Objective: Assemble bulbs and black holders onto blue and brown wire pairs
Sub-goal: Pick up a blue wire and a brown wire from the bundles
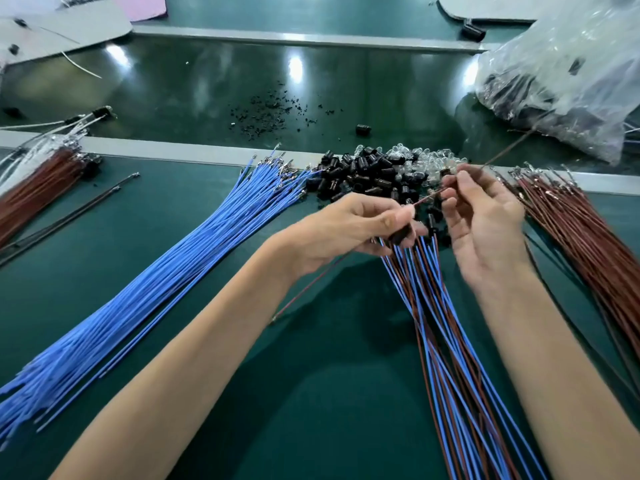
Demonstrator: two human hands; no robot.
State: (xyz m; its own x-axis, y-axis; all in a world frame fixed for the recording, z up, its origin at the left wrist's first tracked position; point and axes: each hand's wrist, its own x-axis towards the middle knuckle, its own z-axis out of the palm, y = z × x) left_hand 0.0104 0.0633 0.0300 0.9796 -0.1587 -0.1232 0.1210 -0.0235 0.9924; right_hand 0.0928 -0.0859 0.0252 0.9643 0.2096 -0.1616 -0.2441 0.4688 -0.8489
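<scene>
My left hand (349,226) grips the top of a bundle of blue and brown wire pairs (450,341) that fans toward me, with black holders at its upper end. My right hand (485,216) pinches a single brown wire (498,155) that runs up to the right. Its near end reaches my left fingertips. Behind both hands lies a pile of black holders (356,174) and clear bulbs (415,161). Loose blue wires (173,265) stretch to the left, loose brown wires (581,237) to the right.
A clear plastic bag (561,81) with dark parts sits at the back right. Black scraps (270,112) and one holder (363,129) lie on the green belt (173,91). Another brown wire bundle (38,188) lies far left.
</scene>
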